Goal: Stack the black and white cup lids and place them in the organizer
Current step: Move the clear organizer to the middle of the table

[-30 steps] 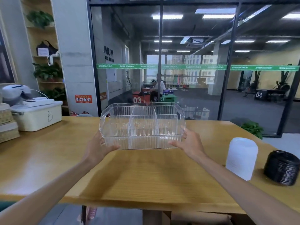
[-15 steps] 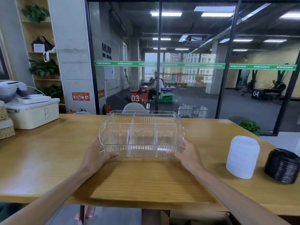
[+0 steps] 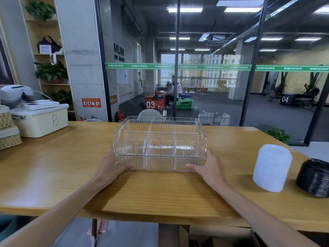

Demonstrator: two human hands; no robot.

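A clear plastic organizer point(image 3: 160, 120) with three compartments stands on the wooden table point(image 3: 156, 195) in front of me. My left hand point(image 3: 111, 166) holds its left end, thumb along the front bottom edge. My right hand point(image 3: 208, 168) holds its right end the same way. The fingers behind the ends are mostly hidden. A tall stack of white cup lids point(image 3: 272, 166) stands at the right, apart from the organizer. Beside it, at the frame's right edge, sits a lower stack of black cup lids point(image 3: 314, 177).
A white storage box marked B point(image 3: 42, 120) with a headset on top stands at the table's far left, with wicker baskets point(image 3: 8, 138) next to it. A glass wall runs behind the table. The near table edge is close to my arms.
Both hands have brought the organizer down and toward me; it was held higher a second ago and now sits low on the table. The lid stacks have not moved.
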